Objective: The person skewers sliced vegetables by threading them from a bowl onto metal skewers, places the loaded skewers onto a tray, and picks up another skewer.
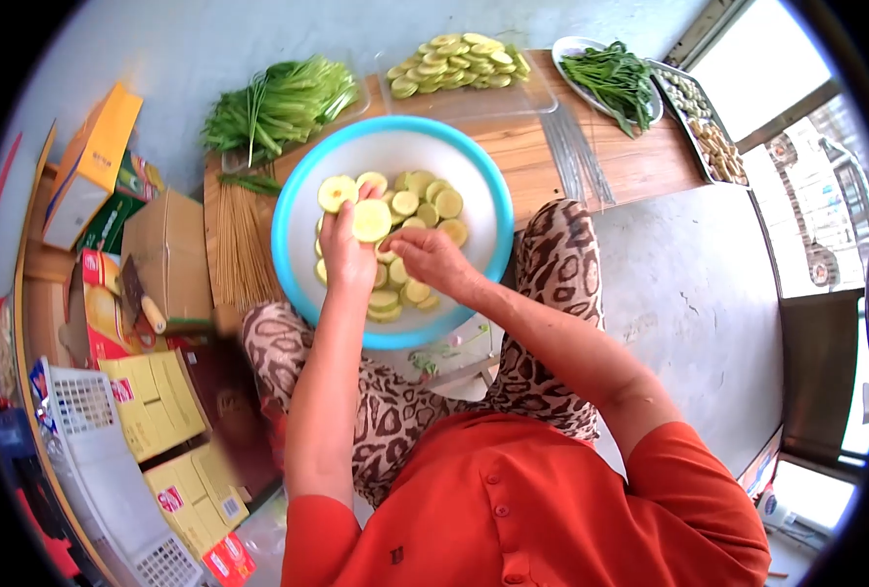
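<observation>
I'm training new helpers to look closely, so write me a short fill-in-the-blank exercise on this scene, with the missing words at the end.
Over the basin, a round slice is held up by the person's ____ hand.
As seen in the picture, the thin grey skewers lie to the ____ of the basin.
The leafy greens rest on a plate whose colour is ____.

Missing words: left; right; white.
</observation>
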### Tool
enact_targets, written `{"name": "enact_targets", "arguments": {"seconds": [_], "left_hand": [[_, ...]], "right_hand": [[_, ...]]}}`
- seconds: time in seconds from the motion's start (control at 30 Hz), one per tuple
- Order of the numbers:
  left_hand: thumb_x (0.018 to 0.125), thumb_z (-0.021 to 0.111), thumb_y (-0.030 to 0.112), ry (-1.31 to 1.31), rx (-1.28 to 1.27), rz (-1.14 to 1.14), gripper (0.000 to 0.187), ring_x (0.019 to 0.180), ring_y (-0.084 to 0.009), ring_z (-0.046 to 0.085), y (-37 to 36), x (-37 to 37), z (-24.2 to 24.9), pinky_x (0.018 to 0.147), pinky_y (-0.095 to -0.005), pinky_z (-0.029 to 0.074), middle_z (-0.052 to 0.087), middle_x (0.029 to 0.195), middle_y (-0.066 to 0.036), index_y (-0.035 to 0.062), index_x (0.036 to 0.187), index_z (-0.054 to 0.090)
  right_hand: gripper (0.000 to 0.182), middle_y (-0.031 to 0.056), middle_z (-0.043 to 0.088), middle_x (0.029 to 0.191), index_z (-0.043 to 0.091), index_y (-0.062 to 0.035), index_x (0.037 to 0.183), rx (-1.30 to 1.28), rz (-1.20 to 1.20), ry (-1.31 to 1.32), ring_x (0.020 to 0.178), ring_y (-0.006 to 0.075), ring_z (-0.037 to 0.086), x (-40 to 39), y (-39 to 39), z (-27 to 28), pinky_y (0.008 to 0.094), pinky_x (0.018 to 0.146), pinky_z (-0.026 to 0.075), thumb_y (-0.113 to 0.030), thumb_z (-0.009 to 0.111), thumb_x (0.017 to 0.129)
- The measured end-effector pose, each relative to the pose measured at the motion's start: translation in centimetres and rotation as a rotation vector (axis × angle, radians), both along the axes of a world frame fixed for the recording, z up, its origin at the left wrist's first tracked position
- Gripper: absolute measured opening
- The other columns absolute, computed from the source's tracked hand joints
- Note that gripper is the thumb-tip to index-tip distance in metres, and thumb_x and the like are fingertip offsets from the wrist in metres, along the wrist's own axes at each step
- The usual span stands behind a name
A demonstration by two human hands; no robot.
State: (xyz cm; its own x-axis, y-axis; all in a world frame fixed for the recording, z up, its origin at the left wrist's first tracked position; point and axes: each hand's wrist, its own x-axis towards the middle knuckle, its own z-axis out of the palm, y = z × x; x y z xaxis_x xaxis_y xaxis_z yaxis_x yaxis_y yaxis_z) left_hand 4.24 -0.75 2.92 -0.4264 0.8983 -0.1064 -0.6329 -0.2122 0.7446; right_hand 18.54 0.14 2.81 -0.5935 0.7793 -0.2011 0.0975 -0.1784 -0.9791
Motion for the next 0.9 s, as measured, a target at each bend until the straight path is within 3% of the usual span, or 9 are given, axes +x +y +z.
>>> {"name": "enact_targets", "arguments": {"seconds": [0.03, 0.2, 0.33, 0.37, 0.5, 0.67, 0.73, 0.77, 0.9], "left_hand": [[0.095, 0.045, 0.012, 0.004, 0.015, -0.016, 0.036, 0.112, -0.0317, 0.056, 0.2, -0.1, 0.2, 0.097, -0.0396, 0.046, 0.055, 0.121, -0.024, -0.0064, 0.125, 0.04], [0.095, 0.043, 0.01, -0.028, -0.045, 0.131, 0.037, 0.112, -0.033, 0.055, 0.2, -2.0, 0.5, 0.098, -0.0412, 0.045, 0.052, 0.124, -0.024, -0.0045, 0.128, 0.037], [0.098, 0.046, 0.024, -0.135, -0.024, 0.055, 0.042, 0.115, -0.0335, 0.053, -0.2, -3.1, -0.1, 0.099, -0.0422, 0.043, 0.047, 0.13, -0.024, -0.0007, 0.13, 0.036], [0.098, 0.044, 0.035, -0.155, -0.063, 0.001, 0.052, 0.119, -0.0341, 0.05, -0.3, -2.9, -0.1, 0.1, -0.0423, 0.041, 0.041, 0.136, -0.023, 0.0029, 0.136, 0.03], [0.097, 0.038, 0.048, -0.138, -0.207, 0.014, 0.067, 0.125, -0.0338, 0.043, -0.9, -1.6, 2.7, 0.1, -0.0411, 0.04, 0.032, 0.144, -0.021, 0.0068, 0.145, 0.016], [0.094, 0.048, 0.044, -0.074, -0.127, -0.056, 0.067, 0.119, -0.0318, 0.049, -0.9, -1.4, 3.2, 0.094, -0.0399, 0.044, 0.036, 0.141, -0.021, 0.004, 0.141, 0.024], [0.093, 0.051, 0.037, -0.069, -0.176, -0.084, 0.057, 0.113, -0.0301, 0.052, -0.9, -1.2, 3.8, 0.092, -0.0389, 0.045, 0.04, 0.137, -0.019, 0.0037, 0.135, 0.034], [0.097, 0.043, 0.039, -0.019, -0.183, -0.115, 0.058, 0.118, -0.0302, 0.049, -1.0, -1.2, 4.1, 0.096, -0.0388, 0.044, 0.036, 0.139, -0.02, 0.0016, 0.139, 0.028], [0.097, 0.044, 0.035, -0.04, -0.149, -0.143, 0.054, 0.113, -0.0288, 0.053, -1.1, -1.1, 4.2, 0.092, -0.0383, 0.046, 0.041, 0.134, -0.018, 0.0006, 0.137, 0.032]], "right_hand": [[0.022, -0.0046, 0.043, 0.057, 0.063, -0.0017, 0.099, 0.042, 0.016, 0.044, 0.048, 0.0046, 0.039, 0.0, -0.1, 0.2, 0.0222, 0.043, 0.031, -0.02, 0.051, 0.097], [0.021, -0.0005, 0.048, 0.057, 0.063, -0.0009, 0.094, 0.102, 0.052, -0.028, 0.049, 0.007, 0.044, 1.2, -0.9, 1.5, 0.0246, 0.046, 0.037, -0.018, 0.052, 0.094], [0.017, 0.0016, 0.049, 0.055, 0.063, -0.0002, 0.092, 0.196, 0.049, -0.068, 0.048, 0.0075, 0.046, 1.9, -1.2, 1.6, 0.0253, 0.046, 0.038, -0.013, 0.052, 0.092], [0.018, 0.0006, 0.048, 0.055, 0.063, -0.0006, 0.093, 0.226, 0.027, -0.062, 0.048, 0.0066, 0.045, 2.1, -1.0, 1.6, 0.0251, 0.046, 0.038, -0.014, 0.052, 0.093], [0.019, -0.0024, 0.047, 0.055, 0.064, -0.0005, 0.093, 0.115, 0.001, 0.046, 0.047, 0.0055, 0.042, 3.1, 1.0, 4.1, 0.0226, 0.044, 0.035, -0.014, 0.051, 0.095], [0.022, -0.0037, 0.043, 0.053, 0.063, -0.001, 0.096, 0.129, -0.092, 0.055, 0.043, 0.0039, 0.035, 2.8, 7.1, 5.7, 0.0204, 0.039, 0.026, -0.016, 0.048, 0.096], [0.021, -0.0014, 0.045, 0.051, 0.064, 0.0007, 0.092, 0.142, -0.107, 0.007, 0.043, 0.006, 0.039, 2.4, 9.9, 5.9, 0.0227, 0.041, 0.03, -0.014, 0.048, 0.093], [0.022, -0.0019, 0.044, 0.051, 0.063, 0.0009, 0.092, 0.153, -0.146, -0.01, 0.042, 0.0056, 0.037, 2.1, 11.4, 5.4, 0.0221, 0.039, 0.028, -0.016, 0.048, 0.094], [0.023, 0.0003, 0.046, 0.051, 0.064, 0.0033, 0.088, 0.188, -0.262, -0.096, 0.042, 0.0075, 0.038, 0.0, 16.7, 4.8, 0.0245, 0.039, 0.029, -0.014, 0.05, 0.091]]}}
